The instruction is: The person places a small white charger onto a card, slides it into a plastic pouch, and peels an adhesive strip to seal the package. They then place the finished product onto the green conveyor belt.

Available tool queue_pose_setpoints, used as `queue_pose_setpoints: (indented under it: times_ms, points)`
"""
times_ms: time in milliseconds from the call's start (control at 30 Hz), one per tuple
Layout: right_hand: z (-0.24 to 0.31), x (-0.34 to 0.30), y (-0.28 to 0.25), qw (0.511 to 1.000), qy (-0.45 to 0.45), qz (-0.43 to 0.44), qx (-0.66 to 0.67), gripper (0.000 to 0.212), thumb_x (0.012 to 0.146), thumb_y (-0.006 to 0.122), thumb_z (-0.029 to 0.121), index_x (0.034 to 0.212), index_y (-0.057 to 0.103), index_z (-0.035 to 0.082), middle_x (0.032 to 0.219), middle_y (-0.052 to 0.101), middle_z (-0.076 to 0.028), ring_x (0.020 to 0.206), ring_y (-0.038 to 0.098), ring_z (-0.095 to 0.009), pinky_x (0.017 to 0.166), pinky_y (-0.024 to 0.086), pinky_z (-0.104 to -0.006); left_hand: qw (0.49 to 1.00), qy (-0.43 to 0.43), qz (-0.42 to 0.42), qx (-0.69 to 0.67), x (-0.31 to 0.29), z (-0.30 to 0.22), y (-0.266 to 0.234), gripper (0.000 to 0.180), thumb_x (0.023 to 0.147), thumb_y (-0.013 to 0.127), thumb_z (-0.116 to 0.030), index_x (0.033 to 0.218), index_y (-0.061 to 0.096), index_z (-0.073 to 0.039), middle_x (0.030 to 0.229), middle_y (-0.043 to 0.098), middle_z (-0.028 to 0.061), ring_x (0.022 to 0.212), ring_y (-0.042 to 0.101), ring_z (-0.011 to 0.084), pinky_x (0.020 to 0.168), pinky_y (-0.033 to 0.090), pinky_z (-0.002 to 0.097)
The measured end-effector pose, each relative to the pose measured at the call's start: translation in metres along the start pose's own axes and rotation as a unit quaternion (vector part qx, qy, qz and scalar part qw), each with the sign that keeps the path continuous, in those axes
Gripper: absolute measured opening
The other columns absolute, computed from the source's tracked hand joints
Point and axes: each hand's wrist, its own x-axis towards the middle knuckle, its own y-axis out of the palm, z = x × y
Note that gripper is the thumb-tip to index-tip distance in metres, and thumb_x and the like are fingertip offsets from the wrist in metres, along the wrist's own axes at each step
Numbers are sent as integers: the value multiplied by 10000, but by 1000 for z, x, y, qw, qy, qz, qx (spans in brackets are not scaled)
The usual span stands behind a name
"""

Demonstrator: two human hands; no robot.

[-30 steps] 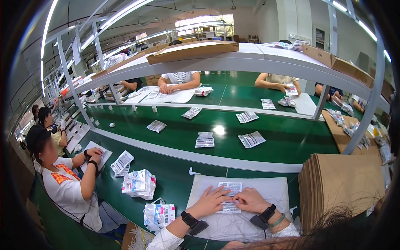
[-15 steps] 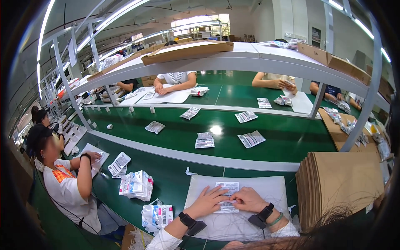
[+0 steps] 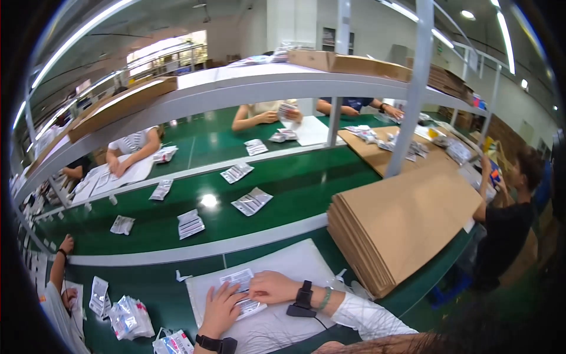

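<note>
Co-worker's hand [image 3: 68, 243] moved out to rail [image 3: 183, 250], 8 o'clock | left hand [image 3: 221, 310] spread, right hand [image 3: 274, 287] bent (can't tell its grip), together over packet [image 3: 237, 277] on pad [image 3: 306, 259], 7 o'clock | likely light, slick, pliable: hold by 2 opposite edges

Glossy green belt [image 3: 306, 180], matt cardboard stack [image 3: 407, 215], smooth mat [image 3: 295, 262], shiny plastic packets [image 3: 131, 318]

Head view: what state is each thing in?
Printed white packaging: flat, partly covered
Left-hand grip: fingers extended over packaging
Right-hand grip: fingers bent on packaging
White mat: lying flat
Brown cardboard sheets: stacked
Scattered packets: lying apart
Packet pile at left: heaped
Ceiling tube lights: lit
Green bracelet: worn
</note>
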Motion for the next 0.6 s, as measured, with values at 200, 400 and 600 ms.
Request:
queue_pose_setpoints:
  times_ms: [200,400,600]
  points:
    - [8,4,0,999,-19,-46,-3,125,815,688,241,863,614,154,820,581,-32,848,584,-265,746,454,-403,999,-1,-41,-16,1,10,0,351,849,628,-154,1186,680,-240,1352,603,-5,1340,488,265,1143,248,570]
    - [10,2,1,997,59,33,-48,213,810,697,284,866,546,145,846,579,-42,832,582,-271,717,439,-402,998,2,-54,30,-2,7,-3,321,852,630,-135,1149,706,-232,1313,628,6,1309,516,261,1132,274,558]
    - [15,8,5,996,74,30,-38,237,806,711,293,890,546,144,871,582,-50,831,587,-282,726,442,-405,997,-15,-74,-2,-7,11,-4,312,854,633,-138,1136,714,-244,1298,638,7,1279,542,256,1107,308,548]
